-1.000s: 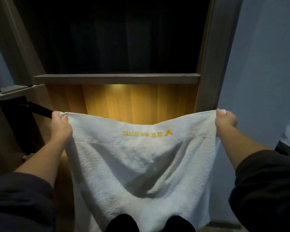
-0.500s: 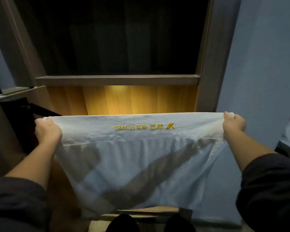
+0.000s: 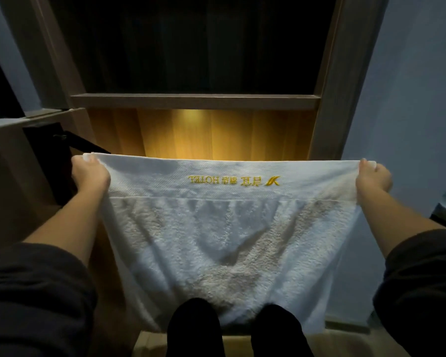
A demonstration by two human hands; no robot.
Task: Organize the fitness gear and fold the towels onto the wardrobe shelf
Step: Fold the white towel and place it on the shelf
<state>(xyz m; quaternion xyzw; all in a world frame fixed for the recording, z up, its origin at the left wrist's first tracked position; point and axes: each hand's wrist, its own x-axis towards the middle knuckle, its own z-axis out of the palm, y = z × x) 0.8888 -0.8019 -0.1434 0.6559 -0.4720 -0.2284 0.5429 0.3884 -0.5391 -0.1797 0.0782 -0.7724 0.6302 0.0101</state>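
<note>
A white towel with gold hotel lettering near its top edge hangs spread out in front of me. My left hand pinches its upper left corner and my right hand pinches its upper right corner, so the top edge is stretched almost straight. The cloth sags in soft folds down to my feet. Behind it stands the open wardrobe, with a grey-brown shelf above a warmly lit wooden compartment. The space above the shelf is dark.
A black bag or strap hangs at the left beside a lower wooden unit. The wardrobe's right post meets a pale blue wall. My dark shoes stand at the wardrobe's base.
My hands have drawn apart and pulled the towel's top edge taut and level. The towel hangs lower and wider than a second ago, and I have stepped closer to the wardrobe.
</note>
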